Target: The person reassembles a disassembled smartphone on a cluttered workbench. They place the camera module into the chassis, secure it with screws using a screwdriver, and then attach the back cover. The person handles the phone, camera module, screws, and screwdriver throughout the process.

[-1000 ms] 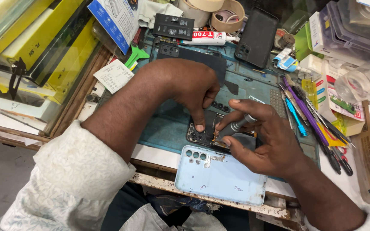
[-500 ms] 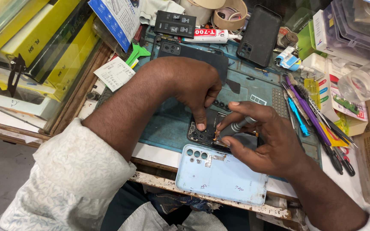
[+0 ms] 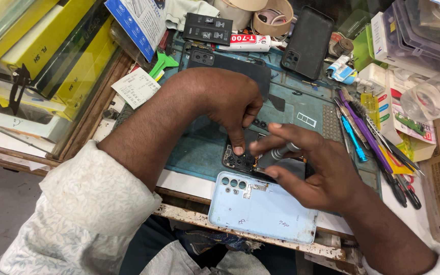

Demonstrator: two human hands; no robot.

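Little has moved since the earlier frames: both hands stay over the opened phone (image 3: 240, 160), the right fingers shift slightly on the tool.

Left hand (image 3: 227, 102) is curled, index fingertip pressing down on the opened phone's camera end, not grasping anything. Right hand (image 3: 314, 175) pinches a small metal screwdriver (image 3: 280, 153) between thumb and fingers, tip angled toward the spot under the left fingertip. The opened phone lies on the teal mat (image 3: 199, 153), mostly hidden by both hands.

Landmark = opened phone. Pale blue back cover (image 3: 266, 214) lies just on the near side, touching or almost touching it, overhanging the surface (image 3: 179, 181) edge.

Risks, as a judgement: the screwdriver tip could slip off a screw and scratch the board, since the grip is only a fingertip pinch and the view of the tip is blocked. A loosened screw could roll off the mat. The pale blue back cover could get knocked off the edge by the right wrist.

Around the opened phone: dark back panel (image 3: 230, 63) beyond it, under the left wrist; black phone case (image 3: 309, 40) further beyond, right; glue tube (image 3: 250, 43) and tape rolls (image 3: 271, 15) at the far side; row of tweezers and drivers (image 3: 373, 142) to the right, close to the right hand; paper slip (image 3: 136, 86) and yellow boxes (image 3: 42, 56) to the left. The tool row crowds the right hand's elbow room.
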